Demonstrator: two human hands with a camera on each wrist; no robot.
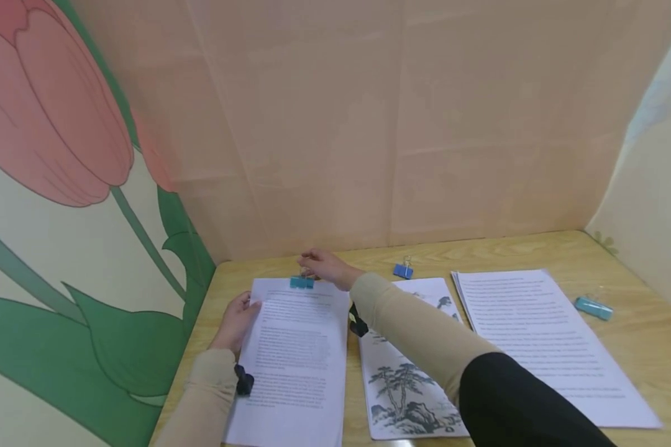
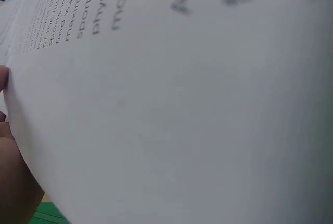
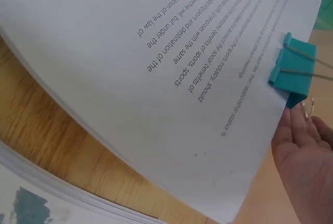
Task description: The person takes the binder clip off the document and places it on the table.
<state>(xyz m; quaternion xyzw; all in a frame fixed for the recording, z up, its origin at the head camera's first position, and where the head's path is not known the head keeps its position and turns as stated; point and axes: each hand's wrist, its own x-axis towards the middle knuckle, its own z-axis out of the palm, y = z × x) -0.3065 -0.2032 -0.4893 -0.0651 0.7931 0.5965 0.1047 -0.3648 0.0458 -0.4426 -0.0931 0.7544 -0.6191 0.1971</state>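
My left hand (image 1: pixel 237 320) grips the left edge of a stack of printed sheets (image 1: pixel 291 347), with the thumb on the front. The sheets are tilted up and bow in the left wrist view, where only part of that hand (image 2: pixel 15 167) shows at the edge. A teal binder clip (image 3: pixel 295 70) sits on the top edge of the stack, its front wire handle sticking out past the edge. My right hand (image 1: pixel 330 268) is behind the clip. Its fingers (image 3: pixel 299 125) extend to the clip's underside beside the rear wire loop, partly hidden by the paper.
To the right lies a stack with a tree-and-rock ink picture (image 1: pixel 408 397), under my right forearm. A blue binder clip (image 1: pixel 403 271) lies behind it. Further right are another printed stack (image 1: pixel 537 335) and a light blue binder clip (image 1: pixel 594 308) on the wooden table (image 1: pixel 604 267).
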